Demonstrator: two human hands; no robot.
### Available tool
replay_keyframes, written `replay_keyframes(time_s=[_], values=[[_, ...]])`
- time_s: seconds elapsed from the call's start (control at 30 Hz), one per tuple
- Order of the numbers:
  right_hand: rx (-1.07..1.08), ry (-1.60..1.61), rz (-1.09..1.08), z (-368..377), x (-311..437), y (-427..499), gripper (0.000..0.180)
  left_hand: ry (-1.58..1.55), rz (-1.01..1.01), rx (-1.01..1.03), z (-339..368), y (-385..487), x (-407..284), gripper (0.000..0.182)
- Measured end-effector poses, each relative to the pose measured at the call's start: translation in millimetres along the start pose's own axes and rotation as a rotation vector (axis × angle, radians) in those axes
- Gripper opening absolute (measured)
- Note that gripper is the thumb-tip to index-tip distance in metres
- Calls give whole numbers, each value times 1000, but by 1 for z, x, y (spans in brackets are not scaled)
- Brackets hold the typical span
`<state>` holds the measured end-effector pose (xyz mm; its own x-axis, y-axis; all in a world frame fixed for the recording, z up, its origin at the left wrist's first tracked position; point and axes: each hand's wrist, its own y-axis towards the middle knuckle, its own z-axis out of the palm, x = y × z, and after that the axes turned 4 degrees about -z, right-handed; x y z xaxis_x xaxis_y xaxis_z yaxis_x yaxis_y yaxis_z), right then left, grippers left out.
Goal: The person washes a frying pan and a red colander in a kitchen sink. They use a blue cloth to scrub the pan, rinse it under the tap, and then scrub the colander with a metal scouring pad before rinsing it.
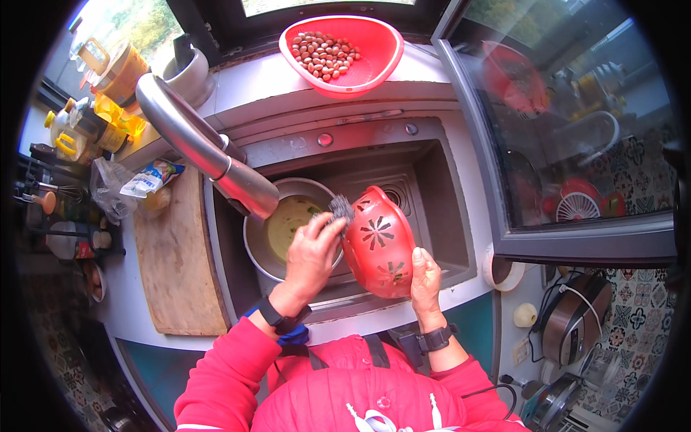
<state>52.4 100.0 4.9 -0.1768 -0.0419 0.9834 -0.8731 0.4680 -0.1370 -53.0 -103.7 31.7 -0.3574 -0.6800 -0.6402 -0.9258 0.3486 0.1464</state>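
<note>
My right hand grips the rim of a red plastic colander, tilted on its side over the sink. Flower-shaped slots pierce its wall. Between the fingers of my left hand is a grey scouring pad, which looks like steel wool, held against the colander's left edge. Below my left hand a round metal pot stands in the sink, with cloudy yellowish liquid and some green bits in it. The faucet reaches over the pot.
A red basket of brown nuts sits on the sill behind the sink. An open window sash juts in at the right. At left are a wooden cutting board, plastic packets and bottles. A bowl stands right of the sink.
</note>
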Motion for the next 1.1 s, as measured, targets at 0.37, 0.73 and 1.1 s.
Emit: replay_keyframes(time_s=[0.37, 0.73, 1.1], values=[[99, -42, -26, 4, 7, -8, 30, 125, 145, 139, 5, 48, -8, 26], [100, -61, 11, 4, 0, -13, 33, 143, 82, 116, 18, 12, 4, 31], [31, -45, 40, 1, -11, -6, 34, 132, 61, 12, 40, -5, -13, 38]])
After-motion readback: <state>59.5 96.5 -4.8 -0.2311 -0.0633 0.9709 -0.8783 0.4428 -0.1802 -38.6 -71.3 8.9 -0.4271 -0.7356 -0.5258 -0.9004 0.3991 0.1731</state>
